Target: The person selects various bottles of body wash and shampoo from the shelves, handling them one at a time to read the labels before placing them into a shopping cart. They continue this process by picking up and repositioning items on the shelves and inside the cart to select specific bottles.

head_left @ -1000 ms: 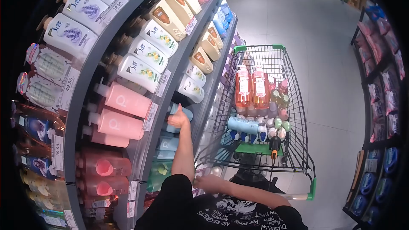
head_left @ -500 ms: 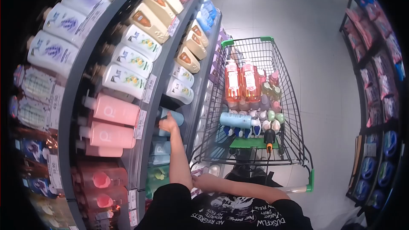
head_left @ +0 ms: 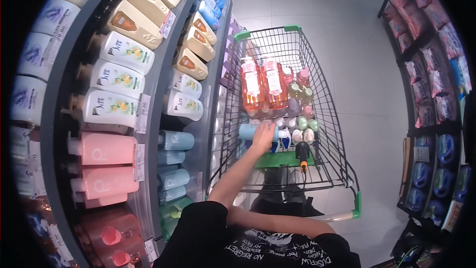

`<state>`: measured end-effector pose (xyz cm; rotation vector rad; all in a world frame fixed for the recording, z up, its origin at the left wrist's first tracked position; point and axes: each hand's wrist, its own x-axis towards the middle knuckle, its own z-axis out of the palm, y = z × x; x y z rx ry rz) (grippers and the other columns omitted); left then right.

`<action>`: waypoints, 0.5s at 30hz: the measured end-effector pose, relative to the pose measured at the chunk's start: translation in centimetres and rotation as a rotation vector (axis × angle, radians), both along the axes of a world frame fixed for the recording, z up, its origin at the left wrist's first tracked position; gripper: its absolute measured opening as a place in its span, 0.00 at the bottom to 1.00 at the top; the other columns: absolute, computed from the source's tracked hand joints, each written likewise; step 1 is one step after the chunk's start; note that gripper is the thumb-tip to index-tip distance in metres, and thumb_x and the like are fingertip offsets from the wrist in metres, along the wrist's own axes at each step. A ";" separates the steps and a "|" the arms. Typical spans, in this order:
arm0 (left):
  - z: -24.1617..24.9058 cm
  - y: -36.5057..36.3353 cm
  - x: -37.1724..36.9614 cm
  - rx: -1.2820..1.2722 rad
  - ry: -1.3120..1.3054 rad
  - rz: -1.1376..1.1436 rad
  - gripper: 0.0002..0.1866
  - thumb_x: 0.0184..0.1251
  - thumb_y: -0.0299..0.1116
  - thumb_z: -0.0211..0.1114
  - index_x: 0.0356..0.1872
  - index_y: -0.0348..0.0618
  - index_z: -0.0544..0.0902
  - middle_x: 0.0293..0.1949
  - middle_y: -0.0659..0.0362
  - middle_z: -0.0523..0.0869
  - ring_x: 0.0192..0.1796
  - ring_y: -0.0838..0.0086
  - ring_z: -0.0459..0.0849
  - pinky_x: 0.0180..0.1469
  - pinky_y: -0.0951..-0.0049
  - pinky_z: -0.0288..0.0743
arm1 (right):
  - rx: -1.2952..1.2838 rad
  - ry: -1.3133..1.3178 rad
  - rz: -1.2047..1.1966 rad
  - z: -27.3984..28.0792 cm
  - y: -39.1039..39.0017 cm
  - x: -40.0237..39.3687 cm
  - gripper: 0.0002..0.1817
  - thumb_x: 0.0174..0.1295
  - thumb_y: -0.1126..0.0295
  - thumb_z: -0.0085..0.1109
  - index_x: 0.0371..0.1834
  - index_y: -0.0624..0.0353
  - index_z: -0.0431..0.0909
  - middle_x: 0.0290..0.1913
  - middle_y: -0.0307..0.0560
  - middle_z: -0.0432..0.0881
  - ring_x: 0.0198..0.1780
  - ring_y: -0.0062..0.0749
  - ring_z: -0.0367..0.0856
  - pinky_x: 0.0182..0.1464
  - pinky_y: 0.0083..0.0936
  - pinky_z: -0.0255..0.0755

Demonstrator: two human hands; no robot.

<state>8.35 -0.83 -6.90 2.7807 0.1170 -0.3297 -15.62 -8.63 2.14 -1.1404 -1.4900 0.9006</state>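
Note:
My left hand [head_left: 265, 135] reaches over the cart [head_left: 342, 134] with its fingers curled over a light blue bottle [head_left: 247, 132] lying on its side. Two large orange-pink pump bottles [head_left: 252, 85] lie beyond it, beside several smaller bottles [head_left: 294, 90] with pink or green tops. White and green rounded tops [head_left: 302, 125] sit just right of the blue bottle. My right forearm [head_left: 282, 221] crosses my body to the left. Most of my right hand [head_left: 235, 216] is tucked behind my left arm near the elbow, so its fingers are hidden.
Shelves on the left hold blue bottles [head_left: 173, 178], pink pump bottles [head_left: 108, 149], white bottles [head_left: 118, 77] and cream bottles [head_left: 134, 20]. A black device [head_left: 302, 151] with an orange-tipped cable hangs at the cart's near end. Packaged goods [head_left: 430, 77] line the right-hand shelf.
My left hand has moved right, from a blue bottle on the shelf to the blue bottle lying in the cart. The view has shifted, and my right arm stays across my body.

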 end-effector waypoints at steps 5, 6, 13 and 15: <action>-4.6 -3.0 -1.0 0.260 -0.188 -0.077 0.24 0.62 0.31 0.63 0.61 0.51 0.74 0.56 0.51 0.76 0.67 0.58 0.72 0.70 0.36 0.59 | -0.205 0.073 0.109 0.9 -1.1 0.3 0.14 0.67 0.69 0.53 0.54 0.50 0.80 0.52 0.53 0.85 0.51 0.48 0.85 0.47 0.42 0.82; -5.2 -2.5 -0.8 0.286 -0.224 -0.089 0.22 0.65 0.32 0.61 0.61 0.52 0.75 0.56 0.51 0.76 0.67 0.59 0.72 0.70 0.34 0.57 | -0.234 0.054 0.121 1.2 -1.1 0.7 0.15 0.67 0.69 0.53 0.55 0.50 0.80 0.52 0.53 0.84 0.52 0.48 0.85 0.47 0.43 0.82; -1.6 1.3 -0.5 -0.033 -0.315 -0.024 0.38 0.45 0.28 0.75 0.63 0.45 0.71 0.57 0.50 0.78 0.62 0.57 0.78 0.66 0.46 0.67 | -0.530 -0.152 0.231 4.2 -0.8 2.8 0.18 0.65 0.69 0.55 0.59 0.49 0.78 0.51 0.56 0.84 0.56 0.48 0.83 0.48 0.43 0.82; 4.5 2.3 -1.9 -0.252 -0.459 0.116 0.35 0.47 0.27 0.73 0.61 0.42 0.71 0.52 0.47 0.81 0.56 0.51 0.81 0.61 0.53 0.73 | -0.617 -0.270 0.313 5.8 -0.9 3.8 0.19 0.65 0.69 0.56 0.60 0.48 0.77 0.51 0.56 0.84 0.57 0.49 0.82 0.48 0.43 0.81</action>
